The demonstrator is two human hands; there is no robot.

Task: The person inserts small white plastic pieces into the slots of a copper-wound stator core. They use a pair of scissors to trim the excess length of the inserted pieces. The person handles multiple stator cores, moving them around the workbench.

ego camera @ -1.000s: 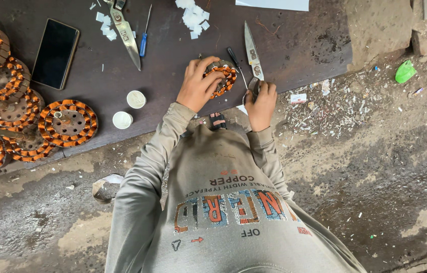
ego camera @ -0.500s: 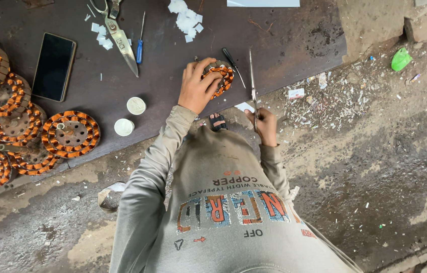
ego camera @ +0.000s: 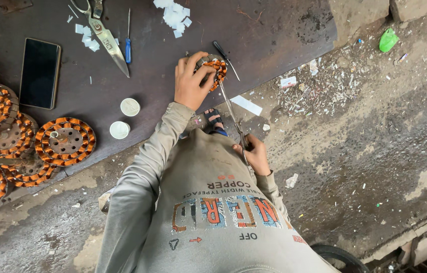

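We hold a small copper-wound stator point(ego camera: 213, 68) down on the dark table point(ego camera: 274, 30) with our left hand point(ego camera: 190, 83), fingers point(ego camera: 204, 73) curled over its top and clamped on it, so that the piece stays put near the table's near edge. Our right hand point(ego camera: 255, 154) sits lower, close to our body, fingers closed around the handle end of a long thin metal blade point(ego camera: 232, 114) whose tip runs up to touch the stator; the long reach lets the blade come at the winding from the side while the left hand steadies it. Just beside the stator lies a small dark-handled pick point(ego camera: 225, 58), kept within easy reach. Farther left on the table are large scissors point(ego camera: 103, 33) and a blue-handled screwdriver point(ego camera: 128, 48), both well apart from the working spot, with scraps of white paper point(ego camera: 174, 14) scattered near them and at the top edge. A dark phone point(ego camera: 40, 73) lies flat to the left, and two white round caps point(ego camera: 125, 117) sit near the table's edge. At the far left a heap of larger wound stators point(ego camera: 16, 146) overlaps, stacked out of the way. A white paper strip point(ego camera: 246, 105) rests at the table's edge beside the blade, and the ground point(ego camera: 375, 126) to the right is littered with small scraps.
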